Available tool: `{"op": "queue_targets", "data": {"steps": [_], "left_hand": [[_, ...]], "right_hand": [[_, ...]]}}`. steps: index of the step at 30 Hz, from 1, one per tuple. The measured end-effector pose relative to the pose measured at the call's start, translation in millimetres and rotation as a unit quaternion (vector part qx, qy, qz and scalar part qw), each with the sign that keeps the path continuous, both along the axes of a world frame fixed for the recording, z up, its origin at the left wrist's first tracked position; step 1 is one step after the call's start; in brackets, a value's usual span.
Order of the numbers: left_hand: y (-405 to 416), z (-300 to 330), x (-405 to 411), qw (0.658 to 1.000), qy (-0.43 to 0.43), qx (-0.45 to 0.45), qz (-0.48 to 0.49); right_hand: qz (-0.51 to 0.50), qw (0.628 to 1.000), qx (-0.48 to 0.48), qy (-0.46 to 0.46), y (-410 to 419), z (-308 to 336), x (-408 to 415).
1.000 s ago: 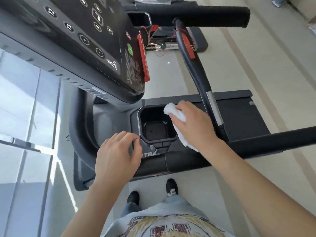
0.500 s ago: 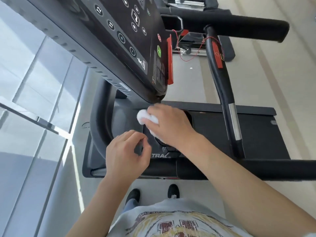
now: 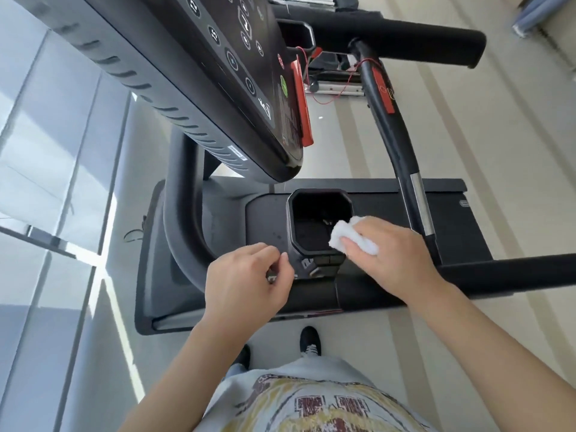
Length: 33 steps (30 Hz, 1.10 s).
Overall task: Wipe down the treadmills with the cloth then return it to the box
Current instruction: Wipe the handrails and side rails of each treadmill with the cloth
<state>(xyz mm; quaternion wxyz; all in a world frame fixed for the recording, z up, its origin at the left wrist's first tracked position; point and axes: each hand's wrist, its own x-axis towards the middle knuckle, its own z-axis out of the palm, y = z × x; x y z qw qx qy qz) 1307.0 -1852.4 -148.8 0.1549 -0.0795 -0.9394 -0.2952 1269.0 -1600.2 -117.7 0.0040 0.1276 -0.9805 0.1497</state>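
The right hand point(image 3: 394, 254) pinches the bunched white cloth point(image 3: 350, 237) at the right rim of the black octagonal cup holder point(image 3: 319, 224); the hollow lies just left of that grip.

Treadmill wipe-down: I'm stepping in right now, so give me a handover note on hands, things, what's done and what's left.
Right hand grips the white cloth, pressing it at the right rim of the cup holder on the treadmill.
Left hand holds nothing, fingers loosely curled just left of the cup holder.
Done: cannot tell which surfaces are already wiped.
Left: finish this holder and the remaining surfaces, other treadmills, then return the cloth to the box, which is not in view.
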Motion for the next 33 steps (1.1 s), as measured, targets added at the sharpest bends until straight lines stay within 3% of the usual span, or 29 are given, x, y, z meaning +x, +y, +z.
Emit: {"op": "queue_targets", "data": {"steps": [3, 5, 9, 15, 19, 25, 29, 33], "left_hand": [[-1, -1, 1, 1.0, 0.01, -0.006, -0.011], [-1, -1, 1, 1.0, 0.016, -0.008, -0.024], [-4, -2, 2, 0.999, 0.021, -0.011, -0.04], [-4, -1, 2, 0.998, 0.007, -0.015, -0.053], [0, 2, 0, 0.998, -0.005, -0.02, -0.061], [7, 3, -2, 0.999, -0.016, -0.035, -0.018], [11, 3, 0, 0.998, -0.034, -0.036, 0.03], [18, 5, 3, 0.996, -0.037, -0.039, 0.072]], "right_hand": [[-0.128, 0.99, -0.053, 0.006, -5, -3, -24], [-0.136, 0.99, -0.035, 0.019, -25, -2, -38], [-0.03, 0.993, 0.114, -0.022, -62, 14, -35], [-0.043, 0.998, 0.0, 0.046, -60, 10, 16], [0.026, 0.996, 0.0, 0.088, -54, 6, 28], [0.001, 0.999, -0.026, -0.039, -61, 14, -25], [0.027, 0.999, -0.02, -0.015, -74, 8, -39], [0.148, 0.989, -0.019, 0.016, -61, 3, -13]]}}
